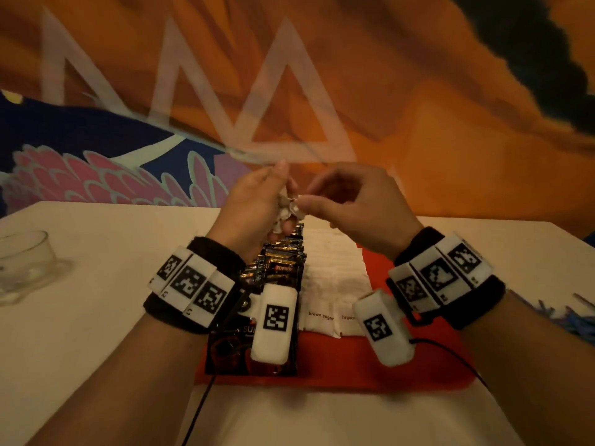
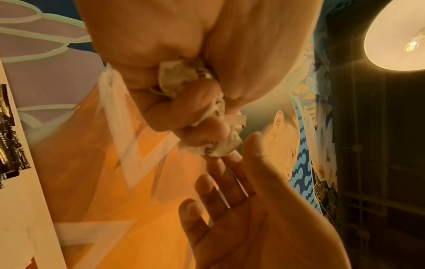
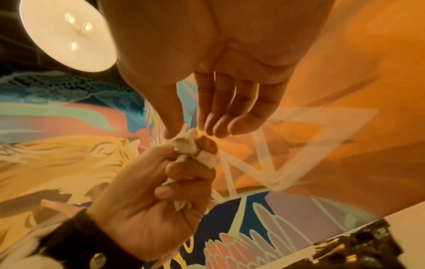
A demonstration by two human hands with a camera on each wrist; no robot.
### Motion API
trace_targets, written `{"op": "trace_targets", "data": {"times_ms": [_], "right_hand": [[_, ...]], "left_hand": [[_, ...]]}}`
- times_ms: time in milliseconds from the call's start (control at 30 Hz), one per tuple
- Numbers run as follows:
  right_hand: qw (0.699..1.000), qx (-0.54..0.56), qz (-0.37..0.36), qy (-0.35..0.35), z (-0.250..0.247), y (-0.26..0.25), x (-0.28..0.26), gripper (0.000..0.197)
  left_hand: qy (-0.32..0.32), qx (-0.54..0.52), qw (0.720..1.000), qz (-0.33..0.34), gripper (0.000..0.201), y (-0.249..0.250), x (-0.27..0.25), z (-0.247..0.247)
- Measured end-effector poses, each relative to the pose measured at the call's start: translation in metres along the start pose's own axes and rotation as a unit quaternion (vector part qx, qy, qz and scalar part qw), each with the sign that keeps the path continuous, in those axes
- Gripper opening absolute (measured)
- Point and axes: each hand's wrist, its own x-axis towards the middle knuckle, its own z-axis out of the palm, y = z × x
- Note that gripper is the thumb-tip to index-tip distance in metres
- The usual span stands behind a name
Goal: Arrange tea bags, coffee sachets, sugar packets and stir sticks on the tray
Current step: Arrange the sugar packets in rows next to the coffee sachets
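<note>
Above the far end of the flat red tray [image 1: 354,365], the left hand [image 1: 254,204] holds a crumpled bunch of white paper tea bags [image 1: 287,209] in curled fingers; the right hand [image 1: 357,204] pinches the bunch's top edge between thumb and forefinger, remaining fingers relaxed; the bunch lies directly leftward of that pinch, so the right hand is placed to draw one bag out; dark foil coffee sachets [image 1: 283,268] and white brown-sugar packets [image 1: 331,284] lie in rows on the tray below.

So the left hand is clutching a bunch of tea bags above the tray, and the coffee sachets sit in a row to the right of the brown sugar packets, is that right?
Not quite. The left hand does grip a bunch of tea bags above the red tray, but the head view shows the dark coffee sachets lined up to the left of the brown sugar packets, not the right.
</note>
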Motion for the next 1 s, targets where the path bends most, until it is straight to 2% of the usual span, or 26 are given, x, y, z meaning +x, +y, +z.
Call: {"op": "trace_targets", "data": {"times_ms": [100,233,367,467,633,767,900,1000], "right_hand": [[1.000,0.021,0.011,0.010,0.011,0.004,0.001,0.024],[0.998,0.057,0.007,0.027,0.016,0.010,0.001,0.013],[0.985,0.155,0.040,0.066,0.013,0.014,0.000,0.008],[0.977,0.198,0.056,0.059,0.011,0.019,-0.002,0.008],[0.993,0.109,0.030,-0.014,0.009,0.021,-0.008,0.026],[0.998,0.067,-0.010,0.015,0.009,0.024,-0.005,0.009],[0.996,0.079,-0.002,0.036,0.009,0.028,-0.004,0.008],[0.980,0.183,0.056,0.061,0.010,0.026,-0.005,0.007]], "left_hand": [[0.004,0.001,1.000,-0.002,0.033,-0.003,0.002,-0.001],[-0.001,0.006,1.000,-0.005,0.032,-0.003,0.003,0.000],[-0.013,0.000,1.000,-0.003,0.024,-0.004,0.003,0.002],[-0.015,0.005,1.000,-0.013,0.022,-0.006,0.003,0.004],[0.009,0.001,1.000,-0.013,0.023,-0.009,0.005,0.004],[-0.005,0.003,1.000,-0.027,0.025,-0.009,0.004,0.004],[-0.032,-0.001,0.999,-0.026,0.038,-0.009,0.004,0.004],[-0.056,0.017,0.998,-0.007,0.053,-0.007,0.001,0.004]]}}
